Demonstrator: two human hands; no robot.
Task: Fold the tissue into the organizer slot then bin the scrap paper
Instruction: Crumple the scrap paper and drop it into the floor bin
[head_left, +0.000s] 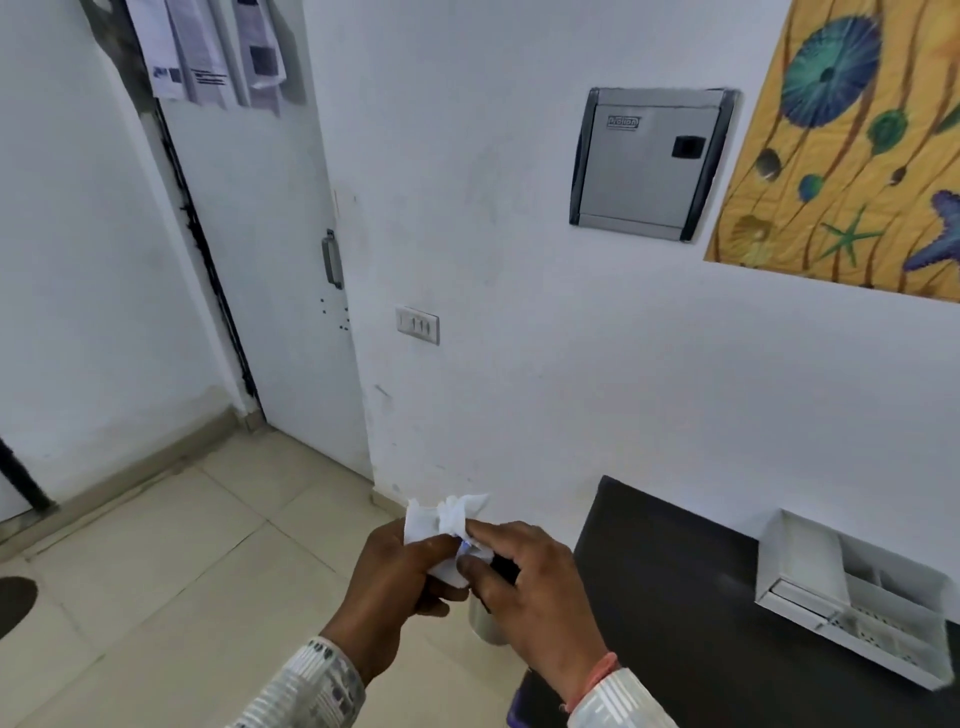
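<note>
A crumpled white tissue (448, 519) sits between both of my hands, out over the floor to the left of the dark table (675, 597). My left hand (395, 587) grips its lower left part. My right hand (524, 582) pinches its right side with thumb and forefinger. A white organizer (852, 592) with several slots stands on the table at the right, against the wall. No bin or scrap paper can be made out clearly.
A small grey cylindrical object (485, 626) stands on the tiled floor (171, 571) below my hands, partly hidden. A white door (260, 260) with a handle is at the left. The wall holds a switch plate (417, 325), a grey panel (649, 163) and a yellow painting (852, 145).
</note>
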